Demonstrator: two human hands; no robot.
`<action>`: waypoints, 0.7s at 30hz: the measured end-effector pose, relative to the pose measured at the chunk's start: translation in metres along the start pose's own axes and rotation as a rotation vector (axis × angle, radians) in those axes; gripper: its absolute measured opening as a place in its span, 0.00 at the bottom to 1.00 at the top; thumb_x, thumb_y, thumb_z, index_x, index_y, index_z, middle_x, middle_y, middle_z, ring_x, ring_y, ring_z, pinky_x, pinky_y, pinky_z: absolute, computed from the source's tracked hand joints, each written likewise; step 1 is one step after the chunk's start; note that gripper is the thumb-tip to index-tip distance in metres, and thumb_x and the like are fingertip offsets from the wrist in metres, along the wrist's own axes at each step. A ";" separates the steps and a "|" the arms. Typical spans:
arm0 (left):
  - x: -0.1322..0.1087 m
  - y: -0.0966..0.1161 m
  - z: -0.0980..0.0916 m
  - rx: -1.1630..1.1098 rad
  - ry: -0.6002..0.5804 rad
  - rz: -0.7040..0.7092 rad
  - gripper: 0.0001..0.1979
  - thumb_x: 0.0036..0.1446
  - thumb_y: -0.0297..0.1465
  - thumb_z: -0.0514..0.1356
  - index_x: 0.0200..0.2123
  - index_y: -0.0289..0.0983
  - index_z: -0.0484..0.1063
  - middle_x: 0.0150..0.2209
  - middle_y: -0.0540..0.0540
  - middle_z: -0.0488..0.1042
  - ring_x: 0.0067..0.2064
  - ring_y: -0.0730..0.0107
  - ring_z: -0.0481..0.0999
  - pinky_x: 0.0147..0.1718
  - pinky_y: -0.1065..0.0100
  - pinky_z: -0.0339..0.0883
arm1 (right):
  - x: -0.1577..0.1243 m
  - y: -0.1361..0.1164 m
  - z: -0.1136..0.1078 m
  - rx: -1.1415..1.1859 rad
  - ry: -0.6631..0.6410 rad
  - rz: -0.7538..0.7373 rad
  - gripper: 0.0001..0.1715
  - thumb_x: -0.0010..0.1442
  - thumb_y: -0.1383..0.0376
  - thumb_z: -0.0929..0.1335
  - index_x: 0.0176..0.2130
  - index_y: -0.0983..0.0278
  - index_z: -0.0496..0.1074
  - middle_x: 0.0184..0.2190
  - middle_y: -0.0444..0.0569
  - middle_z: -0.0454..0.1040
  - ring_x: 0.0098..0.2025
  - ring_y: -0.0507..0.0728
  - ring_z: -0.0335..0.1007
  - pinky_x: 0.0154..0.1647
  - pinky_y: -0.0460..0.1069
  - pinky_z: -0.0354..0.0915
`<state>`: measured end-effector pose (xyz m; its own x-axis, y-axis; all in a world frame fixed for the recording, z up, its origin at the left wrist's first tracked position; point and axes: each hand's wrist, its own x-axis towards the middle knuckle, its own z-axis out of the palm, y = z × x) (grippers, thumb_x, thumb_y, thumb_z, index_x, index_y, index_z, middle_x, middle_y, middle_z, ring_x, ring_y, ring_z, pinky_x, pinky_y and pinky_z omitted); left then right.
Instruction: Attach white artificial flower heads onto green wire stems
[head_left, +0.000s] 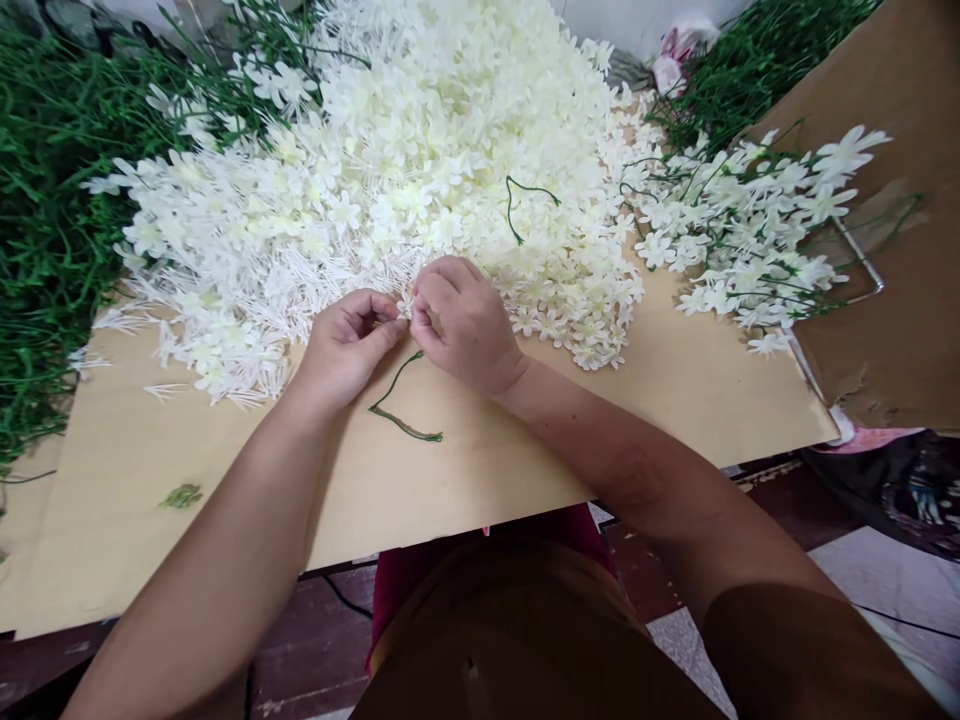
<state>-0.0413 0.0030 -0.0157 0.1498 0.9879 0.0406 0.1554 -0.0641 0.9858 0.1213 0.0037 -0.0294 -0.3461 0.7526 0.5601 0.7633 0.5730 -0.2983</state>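
My left hand [341, 350] pinches a small white artificial flower [406, 305] between thumb and forefinger. Close against it, my right hand [466, 325] has its fingers curled, with the fingertips meeting at the same flower; part of the bloom is hidden by the fingers. Just below both hands is a bent green plastic stem [390, 412], its upper end near the right hand; whether it touches the hand I cannot tell. Behind the hands rises a big heap of white artificial flowers [465, 130]. Another bent green stem [511, 205] rests on this heap.
Green plastic stems [60, 200] are piled at the left, with more greenery [750, 60] at the back right. Flowers on stems [757, 225] lie beside a cardboard sheet [892, 300]. A small green scrap [182, 495] is on the tan tabletop [360, 490].
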 end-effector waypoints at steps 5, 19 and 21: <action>0.000 0.000 -0.002 -0.044 0.011 -0.037 0.10 0.43 0.30 0.68 0.26 0.40 0.69 0.27 0.52 0.71 0.29 0.73 0.69 0.31 0.69 0.66 | -0.002 -0.002 -0.001 0.003 0.015 -0.036 0.09 0.67 0.72 0.58 0.39 0.64 0.66 0.41 0.53 0.68 0.48 0.59 0.66 0.51 0.55 0.67; 0.001 -0.003 -0.003 -0.037 0.011 -0.039 0.07 0.45 0.26 0.66 0.26 0.40 0.71 0.26 0.52 0.71 0.27 0.74 0.68 0.28 0.69 0.64 | 0.001 -0.007 -0.004 -0.061 -0.021 -0.043 0.12 0.68 0.72 0.58 0.40 0.66 0.68 0.42 0.54 0.67 0.47 0.59 0.66 0.47 0.54 0.66; 0.001 -0.002 -0.004 -0.037 -0.001 -0.034 0.06 0.45 0.25 0.66 0.26 0.39 0.72 0.25 0.52 0.71 0.27 0.74 0.68 0.28 0.70 0.64 | 0.000 -0.008 -0.003 -0.086 -0.020 -0.073 0.13 0.69 0.71 0.57 0.40 0.66 0.69 0.41 0.54 0.67 0.46 0.59 0.66 0.46 0.54 0.66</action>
<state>-0.0452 0.0046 -0.0173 0.1464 0.9892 0.0066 0.1241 -0.0250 0.9920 0.1171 -0.0015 -0.0243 -0.4124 0.7166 0.5625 0.7792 0.5974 -0.1897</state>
